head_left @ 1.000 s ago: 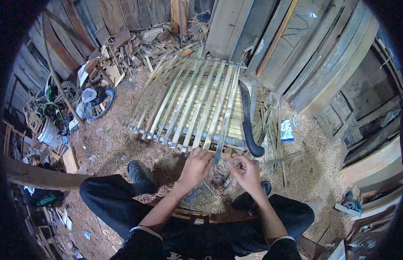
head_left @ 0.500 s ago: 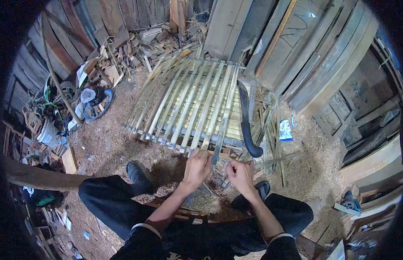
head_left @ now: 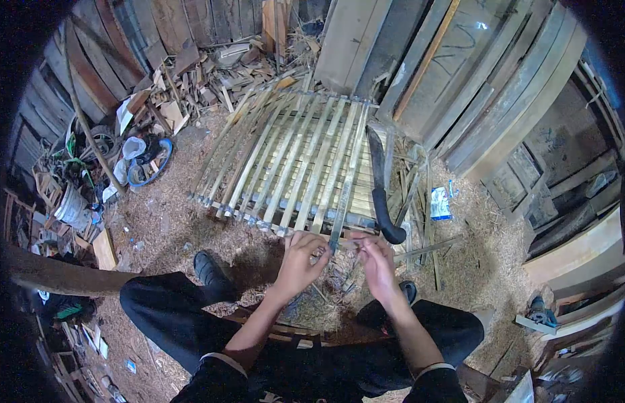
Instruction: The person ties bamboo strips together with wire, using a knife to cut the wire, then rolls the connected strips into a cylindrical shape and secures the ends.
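My left hand (head_left: 300, 258) is curled in on the near end of the slat (head_left: 346, 185), the last one on the right of the panel (head_left: 285, 161), and as far as I can make out my fingers are clamped around its tip. My right hand (head_left: 378, 262) sits just beside it at the same corner of the panel. Its thumb and fingertips are drawn together in a pinch, though whatever lies between them is too thin for me to tell.

The slat runs from that near corner up to the panel's far edge, lying alongside its neighbours. The panel rests flat on the straw (head_left: 191, 215) in front of my knees.

I judge the step in hand to be fixing this end slat at the panel's near edge. The next move calls for a steady left hand, so the slat does not slide out of line, and small, close finger work from the right.

Off the panel's right edge lies a knife (head_left: 378, 181), with its dark handle nearest me. Further right of the panel is a blue packet (head_left: 441, 201). Beyond the panel's far left corner there are wood offcuts (head_left: 191, 74), and my shoe (head_left: 208, 269) is planted below its near edge.
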Action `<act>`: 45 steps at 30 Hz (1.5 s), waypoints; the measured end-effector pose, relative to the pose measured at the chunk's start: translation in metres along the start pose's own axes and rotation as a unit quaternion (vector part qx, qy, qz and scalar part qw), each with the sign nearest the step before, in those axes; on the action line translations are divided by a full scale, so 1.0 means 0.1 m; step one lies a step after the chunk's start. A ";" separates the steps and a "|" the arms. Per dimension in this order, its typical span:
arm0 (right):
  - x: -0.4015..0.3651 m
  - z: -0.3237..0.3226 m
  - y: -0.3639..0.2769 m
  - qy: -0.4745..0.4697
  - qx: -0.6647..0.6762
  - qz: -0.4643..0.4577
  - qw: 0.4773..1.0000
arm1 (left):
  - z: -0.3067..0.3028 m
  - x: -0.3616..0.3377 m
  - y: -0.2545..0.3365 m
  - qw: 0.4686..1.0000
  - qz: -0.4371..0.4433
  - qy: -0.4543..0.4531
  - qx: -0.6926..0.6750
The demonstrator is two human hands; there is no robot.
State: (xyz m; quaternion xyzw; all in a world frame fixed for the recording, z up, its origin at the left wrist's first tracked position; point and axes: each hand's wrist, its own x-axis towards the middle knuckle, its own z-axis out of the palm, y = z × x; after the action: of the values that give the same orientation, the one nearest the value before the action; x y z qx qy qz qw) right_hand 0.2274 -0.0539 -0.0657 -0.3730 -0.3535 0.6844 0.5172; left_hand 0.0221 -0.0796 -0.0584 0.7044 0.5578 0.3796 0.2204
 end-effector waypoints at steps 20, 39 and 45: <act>0.26 0.10 0.27 -0.027 -0.343 -0.097 0.934 | 0.10 0.26 -0.17 0.997 -0.040 -0.045 0.040; 0.27 0.18 0.16 -0.074 -0.384 -0.092 0.916 | 0.03 0.45 -0.13 0.998 0.056 0.005 0.036; 0.34 0.09 0.22 -0.038 -0.322 -0.038 0.945 | 0.02 0.36 -0.26 0.991 -0.056 0.020 -0.118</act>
State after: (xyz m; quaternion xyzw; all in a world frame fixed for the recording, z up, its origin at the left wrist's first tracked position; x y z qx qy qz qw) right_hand 0.2035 -0.0263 -0.0858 -0.4794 -0.5886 0.5277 0.3812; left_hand 0.0109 -0.0375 -0.0686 0.6337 0.5518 0.4438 0.3113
